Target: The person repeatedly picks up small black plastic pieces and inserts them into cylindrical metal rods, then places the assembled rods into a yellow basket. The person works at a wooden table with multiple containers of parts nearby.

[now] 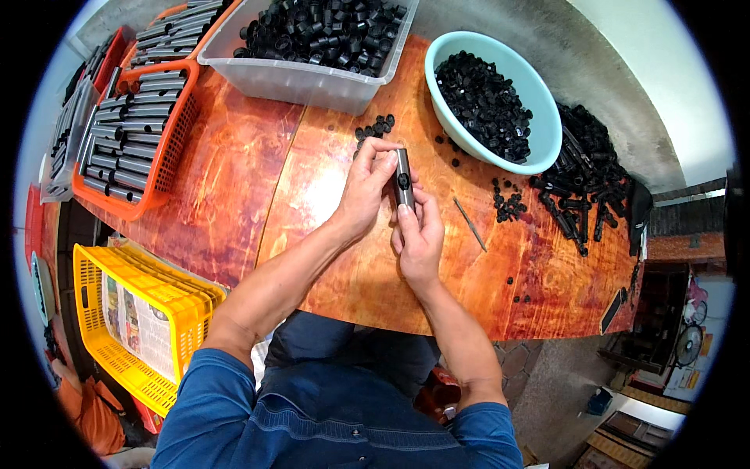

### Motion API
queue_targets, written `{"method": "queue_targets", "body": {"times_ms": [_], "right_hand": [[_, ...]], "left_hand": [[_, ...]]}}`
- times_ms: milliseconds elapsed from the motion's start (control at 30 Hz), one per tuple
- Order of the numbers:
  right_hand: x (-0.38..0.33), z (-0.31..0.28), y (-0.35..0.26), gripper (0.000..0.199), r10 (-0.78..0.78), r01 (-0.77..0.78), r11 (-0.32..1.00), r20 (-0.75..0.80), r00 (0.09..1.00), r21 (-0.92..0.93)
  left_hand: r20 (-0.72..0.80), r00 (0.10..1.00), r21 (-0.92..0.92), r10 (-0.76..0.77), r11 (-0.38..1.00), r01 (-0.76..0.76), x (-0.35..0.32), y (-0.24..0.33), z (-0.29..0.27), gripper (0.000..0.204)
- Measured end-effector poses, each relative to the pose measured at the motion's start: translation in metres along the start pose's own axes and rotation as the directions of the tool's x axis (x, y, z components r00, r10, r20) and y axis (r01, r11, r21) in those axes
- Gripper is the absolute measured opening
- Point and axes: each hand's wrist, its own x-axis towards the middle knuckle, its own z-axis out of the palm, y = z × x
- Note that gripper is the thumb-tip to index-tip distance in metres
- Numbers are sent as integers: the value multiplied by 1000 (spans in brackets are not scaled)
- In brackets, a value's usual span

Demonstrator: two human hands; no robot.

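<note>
A short grey tube [403, 166] is held up over the middle of the wooden table, with a round black spot, a hole or a fitting, on its side. My left hand [364, 191] pinches it near the upper end, index finger at the tip and thumb alongside. Around the lower end my right hand [420, 238] is closed, thumb lying on the tube. Just beyond my left hand lie several small black caps [377, 127]. A thin metal rod [470, 224] rests on the table to the right of my right hand.
A clear plastic bin [312, 90] of black fittings and a light blue basin [500, 156] of small black parts stand at the back. Black tubular parts [582, 191] are heaped at right. Orange baskets [168, 156] hold grey tubes at left, above yellow crates [183, 313]. A phone [613, 311] lies near the right edge.
</note>
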Motion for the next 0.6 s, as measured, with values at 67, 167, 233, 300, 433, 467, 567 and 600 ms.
{"method": "queue_targets", "body": {"times_ms": [67,167,233,300,433,467,567,600], "right_hand": [[3,2,0,26,-41,41,999,-21,999,-23],[12,4,1,28,-81,80,996,-30,996,-32],[16,3,-8,30,-318,306,860,40,947,-408],[8,10,-22,35,-402,358,776,30,915,-519],[-38,6,-48,29,-366,489,663,324,872,-567],[-62,9,-56,27,-209,466,720,479,852,-514],[-117,32,-43,26,37,469,832,872,488,-298],[-135,36,-20,26,208,397,841,897,391,-368]], "left_hand": [[13,1000,7,-28,1000,28,1,3,5,22],[57,994,-12,-91,996,92,0,12,11,34],[69,996,-66,-65,995,69,4,16,11,45],[8,995,-240,-99,966,98,8,22,5,45],[129,987,-418,-93,897,140,15,36,-29,41],[180,981,-459,-64,877,142,15,43,-33,41],[182,982,-417,-46,901,120,21,61,-42,42],[195,980,-452,-44,882,130,23,64,-46,42]]}}
